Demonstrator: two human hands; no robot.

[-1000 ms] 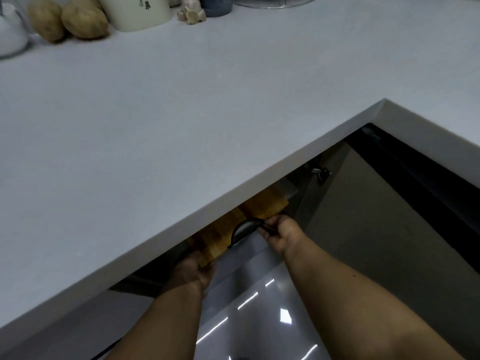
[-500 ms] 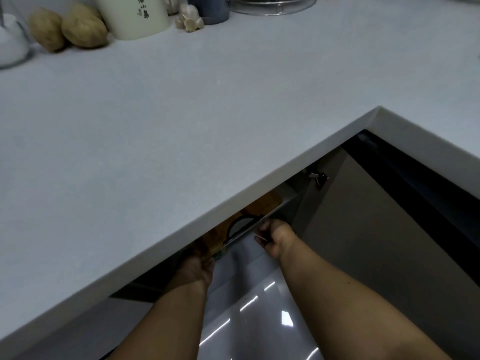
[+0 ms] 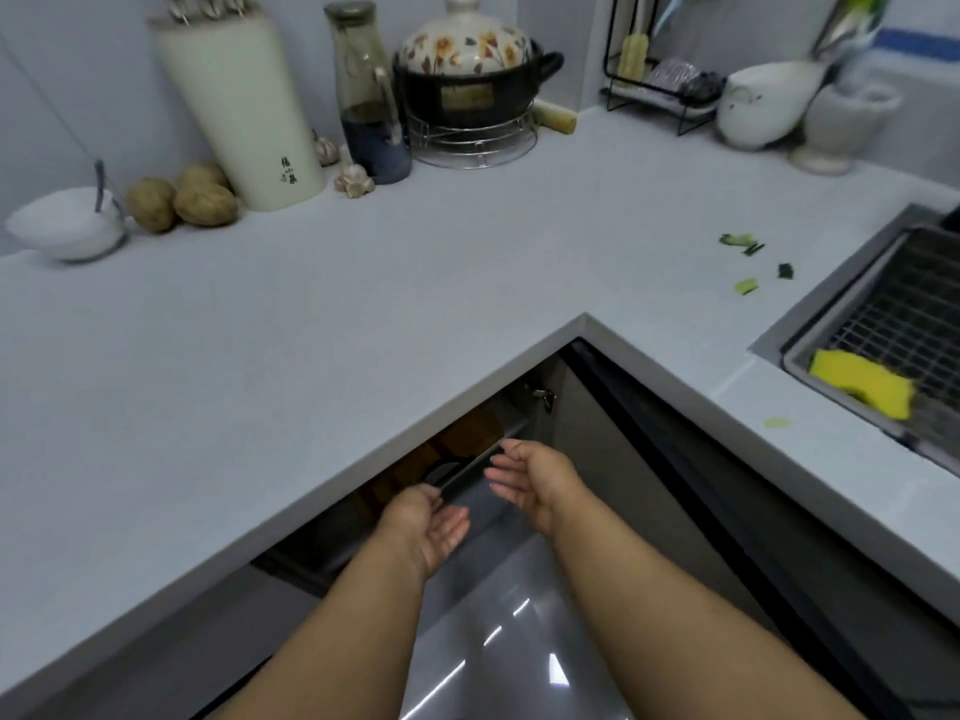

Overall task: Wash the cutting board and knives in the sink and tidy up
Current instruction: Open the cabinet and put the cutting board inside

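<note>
The wooden cutting board [image 3: 462, 434] stands inside the cabinet under the inner corner of the white counter [image 3: 363, 324]; only its top part shows, behind a thin dark rail. My left hand [image 3: 431, 522] is just below it, palm up, fingers relaxed, fingertips at the rail. My right hand [image 3: 535, 478] hovers beside it, fingers loosely spread, holding nothing. A cream knife block [image 3: 244, 111] with several handles stands at the back left. The sink [image 3: 893, 324] lies at the right with a yellow sponge [image 3: 862, 387] on its wire rack.
A salt bowl [image 3: 65, 226], potatoes [image 3: 182, 202], garlic [image 3: 354, 180], a dark bottle [image 3: 371, 96] and a clay pot [image 3: 470, 70] on a wire stand line the back wall. Green vegetable scraps [image 3: 748, 262] lie near the sink. The open cabinet door [image 3: 493, 615] is under my arms.
Both hands have let go of the cutting board and drawn back out of the cabinet, now open. My view has lifted, bringing the back wall and the sink into sight.
</note>
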